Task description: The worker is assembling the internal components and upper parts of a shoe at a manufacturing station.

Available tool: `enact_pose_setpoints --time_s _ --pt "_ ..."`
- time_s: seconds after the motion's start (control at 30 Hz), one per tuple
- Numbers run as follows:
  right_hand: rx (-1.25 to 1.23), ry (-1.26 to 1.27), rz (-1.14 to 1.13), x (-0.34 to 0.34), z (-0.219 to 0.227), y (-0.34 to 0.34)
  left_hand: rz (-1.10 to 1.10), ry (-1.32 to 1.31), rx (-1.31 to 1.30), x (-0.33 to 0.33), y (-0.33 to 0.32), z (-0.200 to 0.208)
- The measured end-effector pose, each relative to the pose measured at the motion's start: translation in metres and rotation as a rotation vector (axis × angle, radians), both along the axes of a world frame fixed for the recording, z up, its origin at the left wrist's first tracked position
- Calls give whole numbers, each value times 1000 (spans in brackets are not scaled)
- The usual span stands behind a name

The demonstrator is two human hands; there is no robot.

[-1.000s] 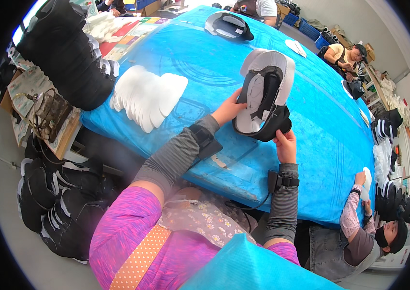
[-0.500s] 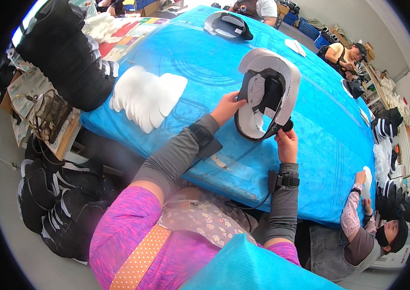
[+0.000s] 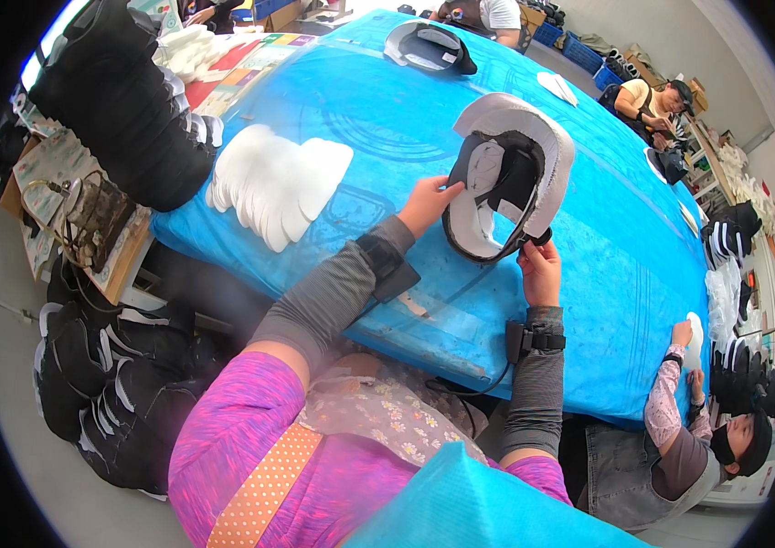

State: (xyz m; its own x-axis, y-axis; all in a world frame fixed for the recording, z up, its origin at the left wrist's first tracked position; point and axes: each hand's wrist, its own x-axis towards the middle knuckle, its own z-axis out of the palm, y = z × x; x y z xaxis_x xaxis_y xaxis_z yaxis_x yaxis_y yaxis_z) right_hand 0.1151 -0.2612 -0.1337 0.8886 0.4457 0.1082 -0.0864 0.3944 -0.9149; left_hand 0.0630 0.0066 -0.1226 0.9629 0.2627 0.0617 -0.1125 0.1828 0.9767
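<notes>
Over the blue-covered table (image 3: 387, 119) I hold up a black and white shoe upper (image 3: 554, 173), its open underside and inner lining facing me. My left hand (image 3: 428, 203) pinches the upper's left edge between thumb and fingers. At the lower right edge, beside a small black end piece, my right hand (image 3: 540, 272) grips it with closed fingers. Left of my left hand, white insole-shaped pieces (image 3: 278, 183) lie fanned out in an overlapping row. Another black and white upper (image 3: 430, 47) rests on the far part of the table.
A tall stack of black uppers (image 3: 113, 110) stands at the left, with more black and white uppers (image 3: 122, 402) heaped below. White flat pieces (image 3: 557, 89) lie farther off. At the right, a co-worker's hand (image 3: 682, 334) holds a white piece. Other people work around the table.
The shoe upper has shifted slightly to the right and turned a little in my hands. Both hands keep their hold at nearly the same places.
</notes>
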Motion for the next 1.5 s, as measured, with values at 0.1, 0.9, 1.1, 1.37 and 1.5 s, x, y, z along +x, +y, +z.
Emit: enact_pose_setpoints --time_s 0.1,0.9,1.1,1.37,1.5 --pt "-24 28 -65 -4 6 8 41 54 211 4 3 -8" --pt "126 40 -27 0 8 -1 -39 -89 418 13 -3 -22" --pt "122 54 -34 -1 8 0 -12 -2 515 5 -4 -8" --pt "142 52 -34 2 5 1 31 -115 455 5 -4 -15" --pt "134 41 -6 4 4 -4 25 -35 641 -8 -10 1"
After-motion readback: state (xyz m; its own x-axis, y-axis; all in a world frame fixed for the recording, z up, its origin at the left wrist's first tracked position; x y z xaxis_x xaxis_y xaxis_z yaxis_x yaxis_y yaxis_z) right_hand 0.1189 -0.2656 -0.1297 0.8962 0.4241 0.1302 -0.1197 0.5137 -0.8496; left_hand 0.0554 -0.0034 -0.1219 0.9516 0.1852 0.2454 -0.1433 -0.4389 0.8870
